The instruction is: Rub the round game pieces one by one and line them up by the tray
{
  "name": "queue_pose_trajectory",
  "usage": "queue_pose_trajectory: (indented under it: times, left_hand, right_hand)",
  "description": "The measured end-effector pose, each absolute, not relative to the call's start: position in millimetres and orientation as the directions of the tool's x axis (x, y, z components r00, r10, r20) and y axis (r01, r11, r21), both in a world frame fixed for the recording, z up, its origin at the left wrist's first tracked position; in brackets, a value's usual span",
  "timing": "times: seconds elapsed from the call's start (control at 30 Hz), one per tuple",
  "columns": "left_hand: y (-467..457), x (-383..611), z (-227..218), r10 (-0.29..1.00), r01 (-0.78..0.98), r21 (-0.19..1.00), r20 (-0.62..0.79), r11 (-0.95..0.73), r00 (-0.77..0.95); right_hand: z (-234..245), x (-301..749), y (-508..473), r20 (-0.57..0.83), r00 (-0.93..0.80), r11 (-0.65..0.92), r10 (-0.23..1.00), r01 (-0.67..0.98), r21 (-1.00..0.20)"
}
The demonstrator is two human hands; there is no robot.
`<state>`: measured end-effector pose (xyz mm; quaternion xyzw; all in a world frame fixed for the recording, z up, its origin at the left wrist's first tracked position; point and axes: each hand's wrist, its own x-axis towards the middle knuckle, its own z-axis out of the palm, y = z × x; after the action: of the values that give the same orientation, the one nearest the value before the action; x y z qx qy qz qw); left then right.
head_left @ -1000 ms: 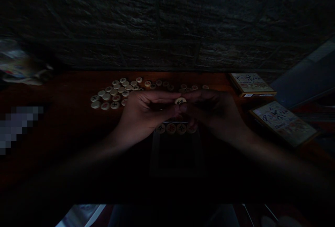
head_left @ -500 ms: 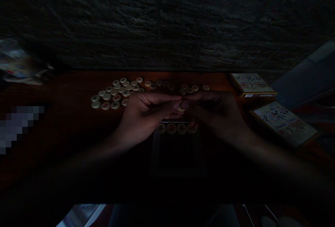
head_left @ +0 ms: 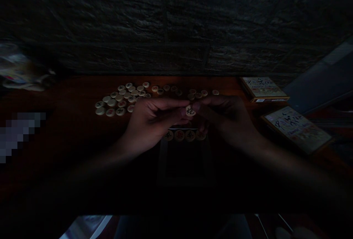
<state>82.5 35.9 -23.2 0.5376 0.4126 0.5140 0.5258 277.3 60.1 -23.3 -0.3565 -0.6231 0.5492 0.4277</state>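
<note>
Between the fingertips of both hands is a round Chinese chess piece (head_left: 190,111), its black character facing me. My left hand (head_left: 157,117) pinches it from the left, thumb and forefinger closed on its edge. From the other side, my right hand (head_left: 223,116) grips it with thumb and forefinger. Below the hands, a row of several chess pieces (head_left: 179,135) with black and red characters lies at the top of a dark tray with a paler rim (head_left: 162,161). Part of that row is covered by the fingers.
Many loose chess pieces (head_left: 121,103) spread over the wooden table (head_left: 91,88) left of and behind my hands. Two printed boxes, a far one (head_left: 264,86) and a nearer one (head_left: 298,127), lie at the right. A stone wall (head_left: 176,25) rises behind the table.
The chess piece in my fingers has turned, so more of its face and black character shows. My right thumb has shifted slightly off the face. The hands stay in about the same place.
</note>
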Motion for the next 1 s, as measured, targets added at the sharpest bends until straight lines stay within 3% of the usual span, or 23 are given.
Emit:
queue_pose_trajectory:
  times: [0.23, 0.4, 0.53, 0.77, 1.0]
  left_hand:
    - [42, 81, -29, 0.989, -0.209, 0.973, 0.115, -0.093, 0.096]
    - [42, 81, -29, 0.987, -0.202, 0.973, 0.131, -0.110, 0.096]
    - [40, 81, -28, 0.984, -0.168, 0.977, 0.148, -0.130, 0.102]
    - [40, 80, -30, 0.982, -0.182, 0.975, 0.147, -0.124, 0.117]
    - [42, 80, -25, 0.982, -0.297, 0.955, 0.066, -0.010, 0.177]
  right_hand:
    - [-30, 276, 59, 0.280, -0.320, 0.310, 0.905, 0.043, -0.950]
    - [-33, 279, 58, 0.539, -0.299, 0.608, 0.787, 0.233, -0.759]
    - [-32, 283, 57, 0.605, -0.337, 0.693, 0.721, 0.357, -0.627]
    - [-31, 283, 54, 0.604, -0.336, 0.691, 0.723, 0.344, -0.636]
    - [-35, 282, 56, 0.626, -0.310, 0.691, 0.715, 0.176, -0.702]
